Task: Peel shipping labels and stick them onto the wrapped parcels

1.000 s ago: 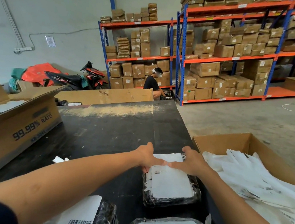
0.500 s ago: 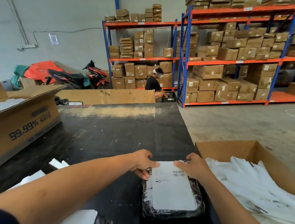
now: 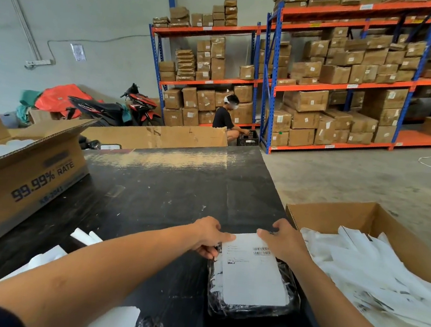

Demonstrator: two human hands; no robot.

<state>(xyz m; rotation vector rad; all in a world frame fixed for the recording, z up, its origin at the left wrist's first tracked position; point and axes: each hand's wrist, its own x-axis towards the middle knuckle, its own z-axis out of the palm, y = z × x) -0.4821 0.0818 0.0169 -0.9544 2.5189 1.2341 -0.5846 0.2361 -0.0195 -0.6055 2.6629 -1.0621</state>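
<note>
A black film-wrapped parcel [image 3: 249, 304] bearing a white barcoded label [image 3: 251, 271] lies on the tabletop [image 3: 167, 195] at five o'clock. Left hand [image 3: 210, 236] and right hand [image 3: 284, 242] pinch the label's twelve-o'clock corners.

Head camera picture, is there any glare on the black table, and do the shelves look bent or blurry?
Head view: a pale streak of glare lies across the far end of the black table; the shelving racks lean and bow toward the frame edges from the wide-angle lens; the shipping label is fairly sharp, its small print unreadable.
</note>
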